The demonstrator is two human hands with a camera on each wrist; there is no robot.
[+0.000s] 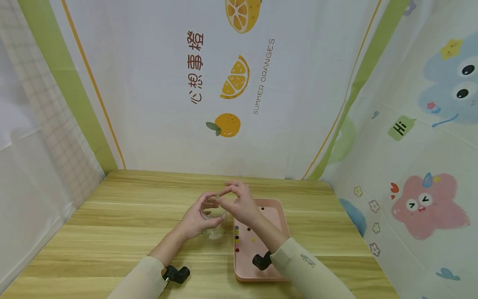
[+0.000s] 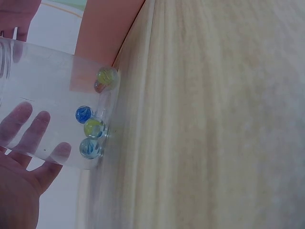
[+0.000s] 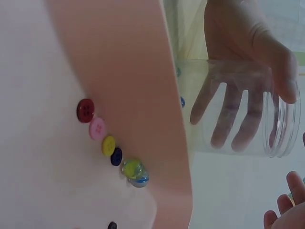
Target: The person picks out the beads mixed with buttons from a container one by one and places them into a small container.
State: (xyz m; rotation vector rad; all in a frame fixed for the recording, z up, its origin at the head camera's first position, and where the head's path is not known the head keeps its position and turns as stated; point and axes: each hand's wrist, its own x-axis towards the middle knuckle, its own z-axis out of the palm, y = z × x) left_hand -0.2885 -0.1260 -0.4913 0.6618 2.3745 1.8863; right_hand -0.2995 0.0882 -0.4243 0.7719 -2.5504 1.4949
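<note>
My left hand [image 1: 194, 220] grips a clear, wide-mouthed jar [image 1: 214, 233] that stands upright on the table. Several glass marbles [image 2: 84, 114], blue, yellow-green and reddish, lie at the jar's bottom in the left wrist view. Over the jar's rim, my right hand [image 1: 240, 207] pinches a small glass marble [image 1: 218, 196] between thumb and forefinger; the fingers largely hide it. Beside the jar, a pink tray [image 1: 261, 272] holds a row of buttons, among them a red button [image 3: 86, 110], a pink button [image 3: 97, 128] and a yellow button [image 3: 108, 145]. Two marbles [image 3: 132, 168] sit at that row's end.
A few loose buttons lie further inside the tray, including a dark button [image 1: 249, 229] and a yellow button [image 1: 254, 239]. The wooden table [image 1: 149, 195] extends around the jar and tray. A printed curtain [image 1: 160, 137] hangs behind the table's far edge.
</note>
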